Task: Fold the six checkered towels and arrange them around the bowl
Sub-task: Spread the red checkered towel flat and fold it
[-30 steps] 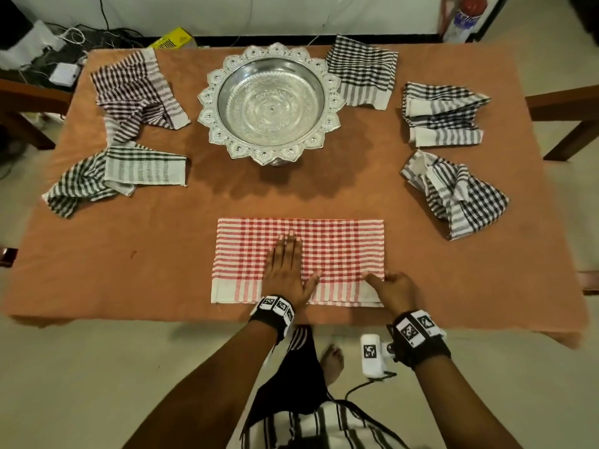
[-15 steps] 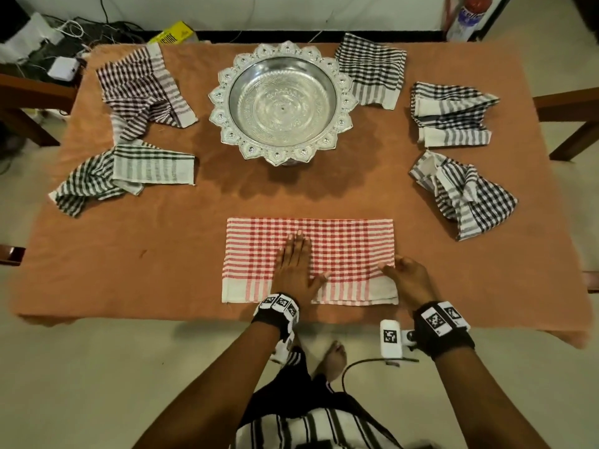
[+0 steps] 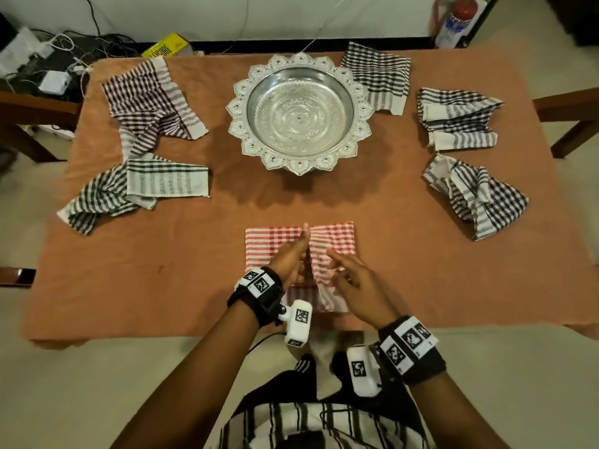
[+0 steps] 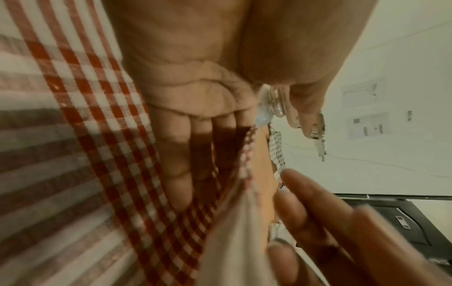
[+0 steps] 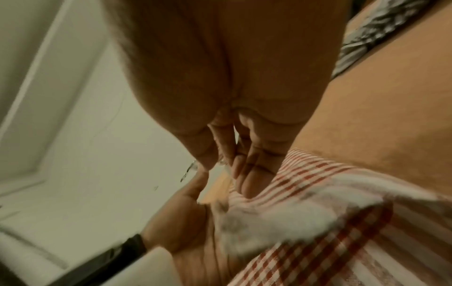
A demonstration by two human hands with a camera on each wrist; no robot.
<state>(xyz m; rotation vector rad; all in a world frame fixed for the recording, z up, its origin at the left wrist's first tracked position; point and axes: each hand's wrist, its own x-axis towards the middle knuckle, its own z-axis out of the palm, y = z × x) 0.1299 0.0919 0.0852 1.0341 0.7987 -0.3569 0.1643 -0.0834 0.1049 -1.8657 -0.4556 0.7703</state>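
Observation:
A red checkered towel [image 3: 269, 241] lies at the near middle of the brown table [image 3: 162, 270]. My left hand [image 3: 291, 257] stands on edge along the towel's middle, fingers straight and pointing away. My right hand [image 3: 350, 280] has straight fingers against the towel's right half, which is raised and leaning over to the left. The left wrist view shows my left palm [image 4: 195, 96] on the red cloth [image 4: 73, 135], with the right fingers [image 4: 318, 212] behind the lifted white edge. A silver scalloped bowl [image 3: 238, 124] stands at the far middle.
Loose towels lie around the bowl: maroon [image 3: 146, 98] and green [image 3: 139, 186] at left, black [image 3: 377, 76], grey-black [image 3: 457, 118] and a crumpled one [image 3: 476, 196] at right. Cables [image 3: 52, 69] lie behind the table at left, a fire extinguisher [image 3: 457, 21] at back right.
The towel lay flat and long under my flat left palm. My right hand has lifted its right end and swung it leftward, and my left hand has turned onto its edge at the middle.

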